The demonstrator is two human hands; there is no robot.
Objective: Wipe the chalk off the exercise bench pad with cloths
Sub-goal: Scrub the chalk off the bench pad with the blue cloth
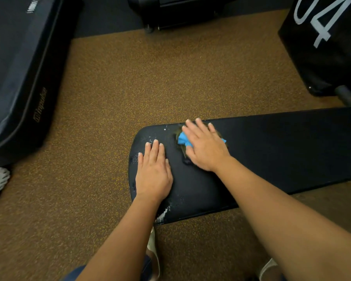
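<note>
Brown speckled floor (pixel 109 88) is being covered at centre to 3 o'clock by the black bench pad (pixel 282 149). Chalk smears (pixel 163 214) are showing at its 7 o'clock edge. The right hand (pixel 206 147) is being pressed flat, fingers spread, on a blue cloth (pixel 183 138). The left hand (pixel 153 173) is being laid flat on the pad, holding nothing.
</note>
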